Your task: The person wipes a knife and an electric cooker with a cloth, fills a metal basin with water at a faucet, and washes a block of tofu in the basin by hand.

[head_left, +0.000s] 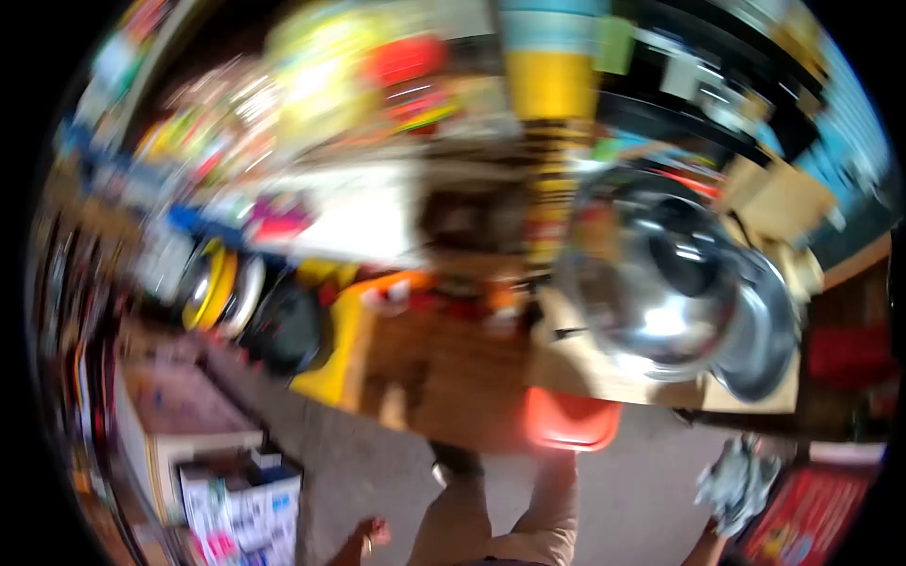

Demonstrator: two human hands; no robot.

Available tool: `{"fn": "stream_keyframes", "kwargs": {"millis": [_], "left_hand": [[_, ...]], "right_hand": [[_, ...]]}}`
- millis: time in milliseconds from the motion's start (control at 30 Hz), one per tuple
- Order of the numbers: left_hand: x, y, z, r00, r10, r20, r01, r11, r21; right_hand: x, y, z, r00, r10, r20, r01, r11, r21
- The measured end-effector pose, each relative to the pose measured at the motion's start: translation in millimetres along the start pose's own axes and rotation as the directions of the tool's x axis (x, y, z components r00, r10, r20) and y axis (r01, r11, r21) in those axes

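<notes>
At the bottom of the head view, my left hand [372,532] hangs beside my leg with its fingers curled. Nothing can be made out in it. My right hand [715,534], low on the right, is closed on a crumpled grey-green cloth [740,481]. A large shiny metal bowl [651,292] lies on the cardboard-covered surface ahead, with a dark pan [763,330] at its right side. An orange-red plastic container [572,420] juts out at the front edge of the wooden table [444,377]. The picture is blurred by motion.
A patterned box [241,505] and a wooden-sided crate [179,396] stand at the lower left. Near my right hand is a red box [812,514]. A yellow and blue pillar [552,75] rises behind the table. Grey floor [349,472] surrounds my legs.
</notes>
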State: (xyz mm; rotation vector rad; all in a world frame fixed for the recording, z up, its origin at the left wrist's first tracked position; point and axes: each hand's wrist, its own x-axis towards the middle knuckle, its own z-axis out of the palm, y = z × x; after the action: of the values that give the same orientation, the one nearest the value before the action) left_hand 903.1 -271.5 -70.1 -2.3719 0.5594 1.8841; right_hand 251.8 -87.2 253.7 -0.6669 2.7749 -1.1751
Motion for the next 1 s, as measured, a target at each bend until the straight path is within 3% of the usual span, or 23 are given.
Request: {"fn": "stream_keyframes", "kwargs": {"millis": [67,100,133,167,200,267,300,333,367,400,433,500,533,567,600,633,700,733,767,867,933,967,1000], "left_hand": [[29.9,-19.6,-56.9,0.999,0.039,0.018,-0.037,0.993,-0.108],[52.8,-11.9,-73.6,0.954,0.293,0.058,-0.297,0.953,0.055],[123.1,18.9,-107.7,0.891,0.451,0.057,-0.418,0.862,-0.288],[61.1,41.1,-88.7,0.795,0.607,-0.012,-0.597,0.785,0.166],[48.2,58.4,-70.8,0.682,0.731,0.022,-0.614,0.557,0.560],[76.9,123.8,-119.2,0.221,0.971,-0.094,-0.781,0.233,0.579],[74.3,161.2,-133.3,0.678,0.720,-0.144,-0.729,0.684,-0.012],[69.8,179.5,-104.0,0.711,0.681,-0.174,-0.703,0.686,-0.187],[40.8,229.8,-136.0,0.705,0.669,-0.237,-0.708,0.646,-0.284],[53.0,269.5,-147.9,0.711,0.669,-0.216,-0.699,0.642,-0.313],[123.3,250.1,-86.6,0.783,0.617,-0.083,-0.587,0.688,-0.426],[85.7,309.8,-140.1,0.785,0.595,-0.173,-0.609,0.688,-0.395],[115.3,312.9,-117.9,0.820,0.558,-0.126,-0.555,0.721,-0.415],[87.1,351.4,-157.3,0.796,0.597,-0.106,-0.582,0.702,-0.411],[64.3,369.1,-155.8,0.786,0.616,-0.060,-0.581,0.700,-0.415],[107.9,360.4,-136.1,0.837,0.547,0.003,-0.495,0.760,-0.420],[79.7,407.0,-160.9,0.855,0.506,-0.113,-0.485,0.703,-0.520],[100.8,400.5,-138.8,0.891,0.448,-0.068,-0.417,0.752,-0.511],[86.5,427.1,-161.3,0.866,0.497,-0.060,-0.434,0.685,-0.585],[119.9,408.7,-170.8,0.894,0.444,0.068,-0.327,0.748,-0.578],[133.1,410.9,-171.5,0.894,0.420,0.153,-0.279,0.792,-0.543],[127.1,415.4,-175.4,0.903,0.410,0.131,-0.297,0.813,-0.500],[122.2,412.5,-177.6,0.913,0.396,0.100,-0.312,0.835,-0.454]], "right_hand": [[-59.8,-52.5,35.6,0.972,-0.055,0.229,0.109,0.967,-0.230],[-97.9,-64.5,41.5,0.953,-0.044,0.300,0.154,0.922,-0.355],[-135.0,5.6,132.0,0.611,-0.323,0.723,0.782,0.385,-0.490],[-114.3,-52.1,127.0,0.614,-0.095,0.783,0.468,0.843,-0.265],[-94.5,-110.6,123.4,0.583,0.139,0.800,-0.090,0.990,-0.106],[-159.7,-171.2,231.6,0.460,-0.441,0.771,0.075,0.884,0.461],[-164.2,-200.9,263.2,0.372,-0.453,0.810,0.057,0.882,0.468],[-167.3,-184.1,354.2,0.320,-0.428,0.845,-0.217,0.836,0.505],[-169.3,-173.8,441.0,0.266,-0.400,0.877,-0.477,0.736,0.481],[-160.9,-191.9,481.3,0.280,-0.442,0.852,-0.521,0.676,0.521],[-152.5,-220.2,508.9,0.344,-0.457,0.820,-0.410,0.713,0.569],[-142.2,-298.3,565.9,0.427,-0.608,0.669,-0.272,0.620,0.736],[-129.0,-348.4,598.1,0.496,-0.622,0.606,0.211,0.763,0.611],[-135.7,-383.8,622.7,0.498,-0.694,0.520,0.209,0.678,0.705],[-124.1,-419.7,626.8,0.497,-0.783,0.373,0.391,0.586,0.709],[-125.4,-418.8,684.3,0.518,-0.700,0.492,0.452,0.712,0.537],[-109.6,-462.3,734.4,0.462,-0.769,0.442,0.485,0.636,0.600],[-104.1,-416.8,774.5,0.401,-0.782,0.477,0.569,0.621,0.540],[-99.2,-454.0,792.6,0.310,-0.855,0.415,0.677,0.506,0.535],[-142.2,-427.3,792.9,0.404,-0.816,0.414,0.748,0.555,0.364],[-198.7,-393.7,760.4,0.330,-0.790,0.517,0.807,0.520,0.280],[-228.0,-373.2,744.5,0.171,-0.626,0.761,0.610,0.674,0.417],[-257.4,-353.1,728.2,-0.034,-0.353,0.935,0.339,0.876,0.343]]}}
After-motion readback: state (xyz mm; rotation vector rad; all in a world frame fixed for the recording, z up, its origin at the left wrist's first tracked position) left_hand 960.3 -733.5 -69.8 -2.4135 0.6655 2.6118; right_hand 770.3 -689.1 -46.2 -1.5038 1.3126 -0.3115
